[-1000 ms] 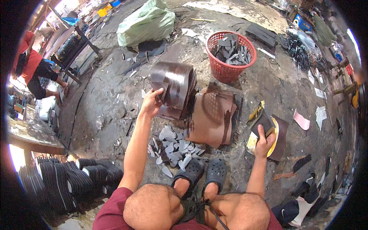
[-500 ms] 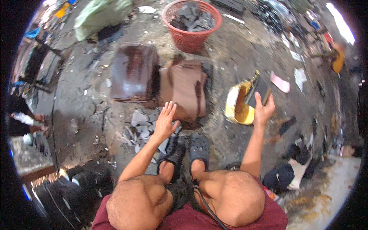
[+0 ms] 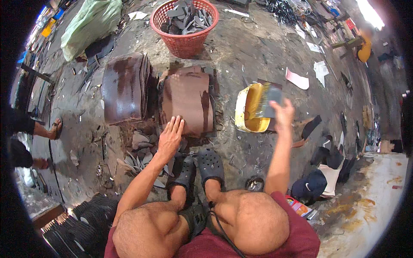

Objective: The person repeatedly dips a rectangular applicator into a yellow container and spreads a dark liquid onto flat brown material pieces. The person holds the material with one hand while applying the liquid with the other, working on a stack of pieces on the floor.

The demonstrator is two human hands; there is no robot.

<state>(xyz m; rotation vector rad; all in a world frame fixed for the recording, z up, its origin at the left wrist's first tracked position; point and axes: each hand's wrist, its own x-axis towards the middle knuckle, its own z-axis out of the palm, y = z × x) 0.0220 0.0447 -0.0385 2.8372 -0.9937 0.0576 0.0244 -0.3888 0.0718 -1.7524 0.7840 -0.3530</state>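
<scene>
Left hand: it lies almost flat, fingers out long, on the near edge of the brown sheets. It has hold of nothing.
Brown sheets: they sit in a pile on the floor, past the person's feet, with a dark patch down the right side.
Right hand: the fingers look bent and closed on a dark flat piece. It is blurry, so I can't see each finger.
Dark flat piece: it is over the yellow tub and hides part of the opening. I can't tell if it touches the stuff inside.
Step in hand: I think the person is working the flat piece at the tub while the left hand minds the sheets.
Next move: I'd say it calls for a firm hold, care around the tub's rim, and a still left hand.
Shiny dark stack: it is just left of the brown sheets.
Grey cut pieces: they lie in a heap near the left hand.
Red basket: it stands farther off, full of grey bits.
</scene>
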